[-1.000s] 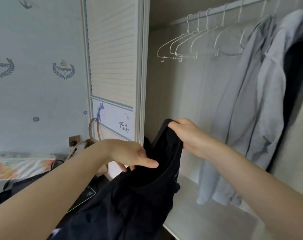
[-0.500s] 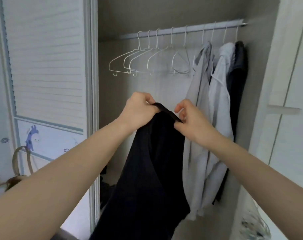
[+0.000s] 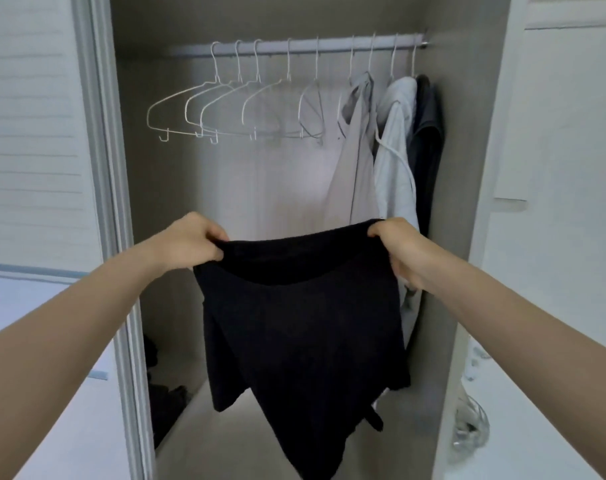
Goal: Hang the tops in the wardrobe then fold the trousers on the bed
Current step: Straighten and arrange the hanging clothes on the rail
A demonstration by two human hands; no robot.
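Since half a second ago we have pulled our hands apart, so the black top (image 3: pixel 301 327) that hung bunched between them now stretches wide. Our left hand (image 3: pixel 187 242) has its grip curled tight round the top's left upper edge, and our right hand (image 3: pixel 400 249) grips the right upper edge the same way. We hold the top in front of the open wardrobe (image 3: pixel 145 209), below the rail (image 3: pixel 294 48), its lower corners dangling above the wardrobe floor.

On the rail we count 5 bare wire hangers (image 3: pixel 222 112) bunched to the left and middle. To the right hang a pale grey garment (image 3: pixel 355 161), a light blue one (image 3: pixel 397 161) with a white cord, and a dark one (image 3: pixel 428 143) against the right wall. Our right hand sits just in front of the light blue garment's lower part.

A louvred door (image 3: pixel 35 133) edges the opening on the left, a white panel (image 3: pixel 554 168) on the right. Open room lies under the bare hangers, behind the top. A dark heap (image 3: pixel 166 400) lies low at the left of the wardrobe floor.
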